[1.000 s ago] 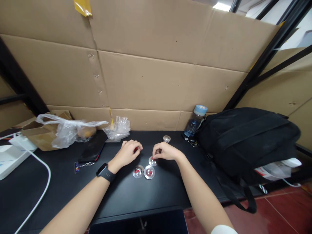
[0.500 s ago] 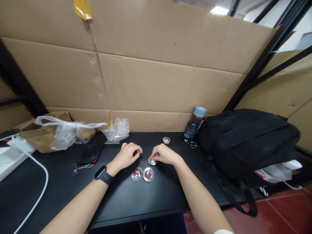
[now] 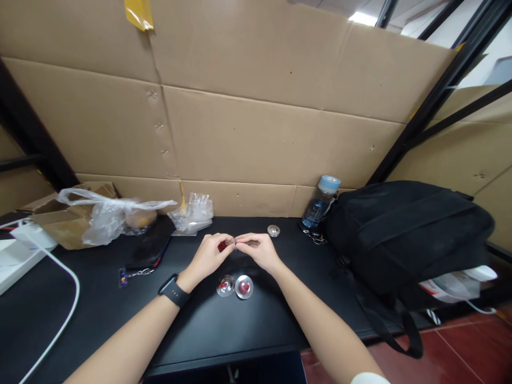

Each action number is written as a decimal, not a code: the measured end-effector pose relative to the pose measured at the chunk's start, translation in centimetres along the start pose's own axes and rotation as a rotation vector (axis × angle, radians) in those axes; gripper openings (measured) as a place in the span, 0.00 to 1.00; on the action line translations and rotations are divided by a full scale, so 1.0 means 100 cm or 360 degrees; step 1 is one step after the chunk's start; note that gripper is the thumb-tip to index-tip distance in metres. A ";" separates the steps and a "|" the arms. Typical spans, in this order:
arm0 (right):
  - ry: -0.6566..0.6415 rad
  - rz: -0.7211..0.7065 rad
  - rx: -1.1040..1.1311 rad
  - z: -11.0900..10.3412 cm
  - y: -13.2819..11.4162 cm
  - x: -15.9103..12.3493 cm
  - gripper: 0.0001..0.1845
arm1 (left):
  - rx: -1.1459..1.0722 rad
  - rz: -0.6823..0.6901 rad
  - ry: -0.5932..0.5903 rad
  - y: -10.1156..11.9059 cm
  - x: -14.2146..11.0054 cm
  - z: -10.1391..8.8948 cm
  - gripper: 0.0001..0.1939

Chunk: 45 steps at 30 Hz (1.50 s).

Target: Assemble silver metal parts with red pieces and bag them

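My left hand (image 3: 211, 254), a black smartwatch (image 3: 173, 290) on its wrist, is closed on a small red piece (image 3: 222, 246). My right hand (image 3: 256, 249) meets it fingertip to fingertip and pinches a thin silver disc (image 3: 235, 245) held edge-on between the two hands. Both hands hover just above the black table (image 3: 100, 298). Below them lie two round silver discs with red centres, one on the left (image 3: 225, 286) and one on the right (image 3: 244, 287). Another silver disc (image 3: 273, 230) lies farther back, to the right of my right hand.
A black backpack (image 3: 404, 234) fills the table's right side, with a blue-capped water bottle (image 3: 320, 201) and keys beside it. A black pouch (image 3: 151, 243) with a keychain, clear plastic bags (image 3: 192, 212), a cardboard box (image 3: 68, 221) and a white cable (image 3: 60, 314) sit at left. Cardboard sheets form the back wall.
My right hand has lifted the silver disc it was touching off the table and brought it up to my left hand's fingertips. Two discs now remain below the hands.
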State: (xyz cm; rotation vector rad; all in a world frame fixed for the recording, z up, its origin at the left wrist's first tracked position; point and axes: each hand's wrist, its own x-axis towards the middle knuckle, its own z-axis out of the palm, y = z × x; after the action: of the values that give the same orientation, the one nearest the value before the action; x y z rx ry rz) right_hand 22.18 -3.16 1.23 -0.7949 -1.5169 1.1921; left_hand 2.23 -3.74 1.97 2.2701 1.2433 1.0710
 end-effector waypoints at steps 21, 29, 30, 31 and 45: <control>0.0460 -0.0096 -0.1794 -0.089 0.001 0.014 0.09 | 0.0660 -0.0162 0.0143 -0.030 0.002 -0.017 0.08; 0.0324 0.0211 -0.1926 -0.110 0.019 0.014 0.12 | 0.0494 0.0058 -0.0115 -0.012 0.001 -0.026 0.09; 0.0319 0.0219 -0.1917 -0.110 0.019 0.014 0.13 | 0.0373 0.0135 -0.0315 -0.008 0.000 -0.030 0.09; 0.0313 0.0229 -0.1908 -0.111 0.020 0.014 0.14 | 0.0259 0.0193 -0.0533 -0.004 0.000 -0.033 0.08; -0.0320 -0.0378 -0.1373 -0.048 -0.013 0.003 0.12 | 0.0201 0.0269 -0.0919 0.000 -0.010 -0.027 0.05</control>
State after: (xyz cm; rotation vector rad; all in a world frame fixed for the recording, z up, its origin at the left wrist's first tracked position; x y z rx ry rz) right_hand 26.79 -1.86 2.62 -1.0167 -2.2593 0.4103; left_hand -0.13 -4.72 3.24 2.5518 0.9087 0.3323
